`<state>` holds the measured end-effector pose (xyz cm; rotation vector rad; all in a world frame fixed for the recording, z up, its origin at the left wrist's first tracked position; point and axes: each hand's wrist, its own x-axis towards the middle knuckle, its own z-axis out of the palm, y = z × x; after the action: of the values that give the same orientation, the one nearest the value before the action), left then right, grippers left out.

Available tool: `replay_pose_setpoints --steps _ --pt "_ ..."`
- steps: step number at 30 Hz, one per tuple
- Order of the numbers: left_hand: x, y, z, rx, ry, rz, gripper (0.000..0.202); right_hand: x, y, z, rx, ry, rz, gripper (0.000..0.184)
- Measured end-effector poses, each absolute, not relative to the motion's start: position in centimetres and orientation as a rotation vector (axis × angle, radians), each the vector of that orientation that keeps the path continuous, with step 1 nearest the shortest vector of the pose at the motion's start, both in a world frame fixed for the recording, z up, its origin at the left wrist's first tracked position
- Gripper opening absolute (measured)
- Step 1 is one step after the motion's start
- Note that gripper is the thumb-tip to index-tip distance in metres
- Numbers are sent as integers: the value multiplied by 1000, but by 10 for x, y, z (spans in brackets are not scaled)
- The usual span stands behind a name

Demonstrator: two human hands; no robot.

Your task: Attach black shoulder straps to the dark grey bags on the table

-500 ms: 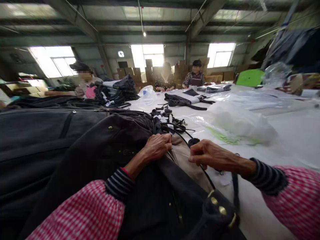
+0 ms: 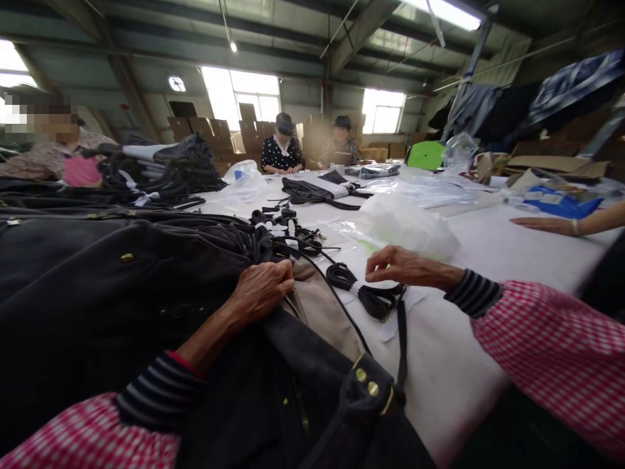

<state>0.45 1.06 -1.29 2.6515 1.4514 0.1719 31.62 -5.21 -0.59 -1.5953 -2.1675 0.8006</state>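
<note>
A large black bag point(image 2: 234, 397) with brass studs and a beige lining point(image 2: 322, 306) lies tilted before me. My left hand point(image 2: 261, 290) is closed on the edge of its opening, fingertips partly hidden by the knuckles. My right hand point(image 2: 407, 266) hovers over the white table, fingers bent and apart with nothing visible in them. Just below and left of it lies a coiled black strap point(image 2: 378, 301) bound with a white band. A thin black cord runs across the bag's opening. The bag's handle tab point(image 2: 368, 387) has brass rivets.
More black straps with white tags point(image 2: 288, 231) lie beyond the bag. A clear plastic bag point(image 2: 405, 225) sits behind my right hand. Folded black bags point(image 2: 317, 189) rest farther back. Co-workers sit across the table; another person's hand point(image 2: 547, 225) lies flat at right, near a blue packet point(image 2: 561, 200).
My view has swung right. My right hand has moved away from the bag's opening to above the coiled strap, its fingers loosening. My left hand stays on the bag's edge.
</note>
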Motion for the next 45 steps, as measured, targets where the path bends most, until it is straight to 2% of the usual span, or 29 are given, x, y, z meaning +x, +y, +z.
replay_pose_setpoints --steps 7,13,20,28,33,38,45 --pt "5 9 -9 2644 1473 125 12 292 -33 -13 -1476 -2359 968 20" --pt "5 8 -10 2654 1464 141 12 302 -37 -13 -1596 -2069 1278 23" --pt "5 10 -14 2680 1448 172 10 282 -43 -8 -1536 -2270 1034 20" --pt "5 8 -13 2719 1452 180 11 270 -28 -4 -1601 -2313 1150 23" --pt "5 9 -13 2736 1442 161 12 271 -18 -12 -1656 -2297 1186 19" --pt "4 10 -12 2738 1440 141 13 285 7 -18 -1898 -1875 856 7" --pt "3 10 -13 2737 1445 160 12 309 9 -21 -1855 -1698 926 27"
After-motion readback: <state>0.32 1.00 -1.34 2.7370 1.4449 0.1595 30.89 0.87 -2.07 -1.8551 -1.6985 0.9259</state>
